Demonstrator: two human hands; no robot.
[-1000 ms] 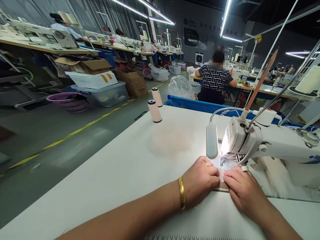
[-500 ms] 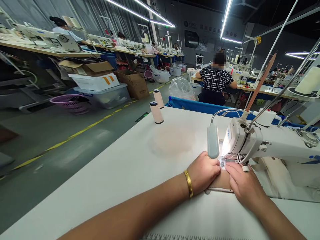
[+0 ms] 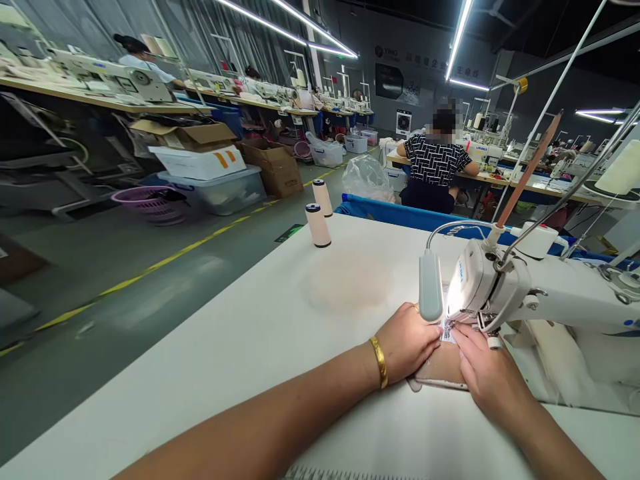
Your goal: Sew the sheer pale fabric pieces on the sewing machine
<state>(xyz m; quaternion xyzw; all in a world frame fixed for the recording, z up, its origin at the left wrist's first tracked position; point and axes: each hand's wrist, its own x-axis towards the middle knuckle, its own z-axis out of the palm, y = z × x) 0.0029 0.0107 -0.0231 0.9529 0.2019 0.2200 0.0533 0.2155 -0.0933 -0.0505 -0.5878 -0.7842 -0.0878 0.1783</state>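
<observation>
My left hand (image 3: 407, 343), with a gold bracelet (image 3: 379, 362) at its wrist, is closed at the left edge of a small white piece of fabric (image 3: 446, 333). That piece lies at the needle of a white sewing machine (image 3: 480, 280). On the other side, my right hand (image 3: 487, 363) lies flat, its fingers stretched toward the presser foot and touching the fabric. Below the needle, between both hands, shows a tan surface (image 3: 443, 365) with a pale front edge. My left fingertips are partly hidden. A grey lamp (image 3: 431, 285) hangs just above my left hand.
Two pale pink thread cones (image 3: 319, 227) stand at the far left edge of the white table (image 3: 250, 380). A ruler strip (image 3: 325, 473) runs along the near edge. Blue cloth (image 3: 375, 208) hangs behind the table. A person (image 3: 437, 160) sits farther back at another machine.
The whole view has shifted slightly, so things appear a little farther right. Both hands stay at the needle in nearly the same pose.
</observation>
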